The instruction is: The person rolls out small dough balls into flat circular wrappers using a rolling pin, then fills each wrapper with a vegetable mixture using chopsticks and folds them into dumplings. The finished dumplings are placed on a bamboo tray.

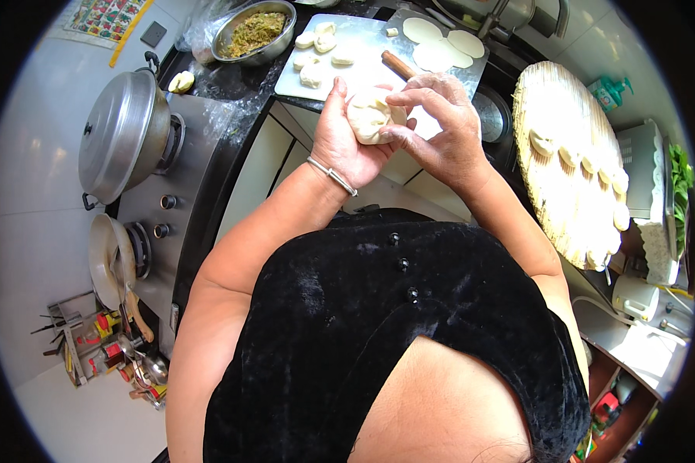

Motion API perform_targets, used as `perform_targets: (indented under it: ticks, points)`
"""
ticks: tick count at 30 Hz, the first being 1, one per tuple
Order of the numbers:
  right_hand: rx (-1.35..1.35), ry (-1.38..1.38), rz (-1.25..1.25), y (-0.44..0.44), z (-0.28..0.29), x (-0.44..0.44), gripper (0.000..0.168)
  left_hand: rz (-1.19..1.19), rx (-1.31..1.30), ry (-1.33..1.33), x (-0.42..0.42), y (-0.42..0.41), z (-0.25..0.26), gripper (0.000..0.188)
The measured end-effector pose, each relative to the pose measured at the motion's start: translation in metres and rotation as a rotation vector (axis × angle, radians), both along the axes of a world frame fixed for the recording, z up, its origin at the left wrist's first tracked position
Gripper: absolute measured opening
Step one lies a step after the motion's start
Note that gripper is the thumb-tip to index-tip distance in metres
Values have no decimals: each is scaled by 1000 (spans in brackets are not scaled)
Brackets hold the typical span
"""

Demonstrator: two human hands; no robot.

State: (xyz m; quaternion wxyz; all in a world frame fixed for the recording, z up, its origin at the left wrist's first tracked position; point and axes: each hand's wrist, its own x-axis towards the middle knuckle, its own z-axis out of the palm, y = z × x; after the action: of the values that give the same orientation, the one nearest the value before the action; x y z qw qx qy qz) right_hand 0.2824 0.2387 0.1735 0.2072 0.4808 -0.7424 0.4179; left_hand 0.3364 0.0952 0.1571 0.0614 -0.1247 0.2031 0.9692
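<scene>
A pleated dough bun [372,117] rests in my left hand [347,139], whose palm and fingers cup it from below. My right hand [443,127] has its thumb and fingertips pressed on the bun's right side. Behind my hands, a floury cutting board [359,37] carries several dough lumps [311,75] on its left part. The handle of a wooden rolling pin [398,63] shows beside my right hand; its rest is hidden. Rolled dough wrappers [440,53] lie overlapping at the board's right end. Left of the board stands a metal bowl [289,32] of chopped filling [253,35].
On the right, a round reed tray [567,208] bears several filled dough pieces [570,155]. A lidded metal pot [119,133] and a frying pan [107,260] stand on the gas stove [150,226] at left. A faucet [494,23] rises behind the board.
</scene>
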Motion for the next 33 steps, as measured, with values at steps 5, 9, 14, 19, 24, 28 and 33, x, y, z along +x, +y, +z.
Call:
perform_targets:
  ticks: [5,9,14,19,24,28,33]
  points:
    - [-9,105,-54,0,-4,-1,24,36,-49,16,-1,2,-1,59]
    - [4,205,-69,-1,-4,1,20,47,-100,-15,-3,4,-2,57]
    - [-3,260,-45,-4,-7,0,19,64,-134,-30,-5,8,-2,54]
    - [81,189,-9,-1,-7,-2,23,40,-100,-49,-8,7,-2,56]
    - [29,-108,67,12,3,-7,48,-84,27,91,-11,-6,-13,60]
    - [87,-184,175,14,-1,-16,41,-107,-46,-78,-11,-1,-2,61]
    - [120,-44,191,10,-5,-19,29,-163,-193,-118,-13,0,-7,57]
